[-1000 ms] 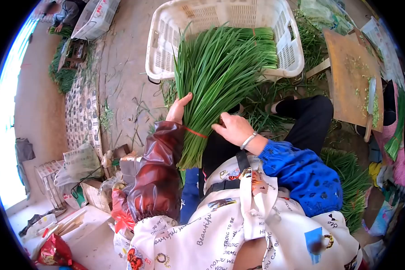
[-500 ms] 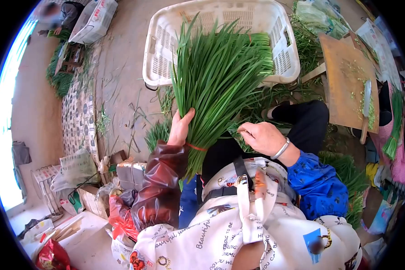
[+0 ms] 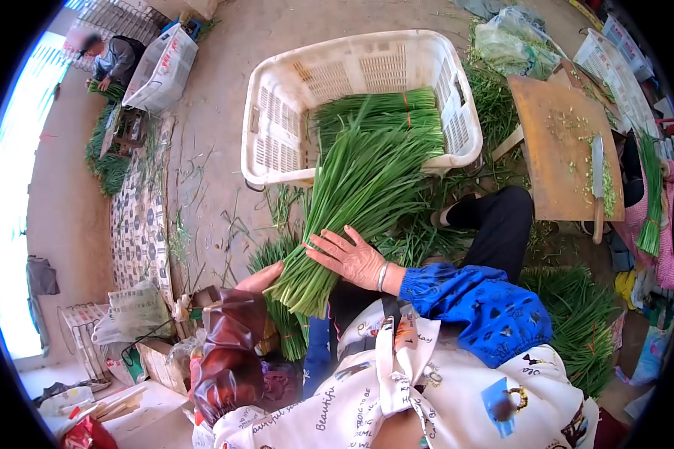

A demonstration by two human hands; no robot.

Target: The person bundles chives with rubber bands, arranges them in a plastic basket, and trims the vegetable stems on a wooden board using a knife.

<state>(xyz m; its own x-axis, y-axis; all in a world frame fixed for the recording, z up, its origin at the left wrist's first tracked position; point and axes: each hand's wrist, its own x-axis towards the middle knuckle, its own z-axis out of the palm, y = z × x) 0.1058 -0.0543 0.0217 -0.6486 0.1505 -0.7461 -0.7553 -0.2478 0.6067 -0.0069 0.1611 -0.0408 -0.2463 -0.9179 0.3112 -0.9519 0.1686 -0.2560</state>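
Observation:
A large bundle of long green stalks [image 3: 359, 194] lies over my lap, its leafy tips reaching over the near rim of a white plastic basket [image 3: 277, 176]. Under the cut-end side of the bundle is my left hand [image 3: 260, 278], its fingers mostly hidden beneath the stalks. My right hand [image 3: 352, 258] rests on top of the bundle with fingers spread. Inside the basket lie more green stalks [image 3: 419, 112] tied with a red band. The band on the held bundle is not visible now.
At the right, a wooden board [image 3: 562, 150] carries a knife [image 3: 597, 187]. Green stalks [image 3: 577, 322] lie on the floor at my right, others beside my left leg. A person [image 3: 116, 60] sits at the upper left beside a white crate [image 3: 161, 71]. A plastic bag [image 3: 513, 41] lies beyond the basket.
My right hand has moved left onto the bundle and its fingers have spread. The bundle has come down and toward me, uncovering more of the basket's contents. The view has shifted.

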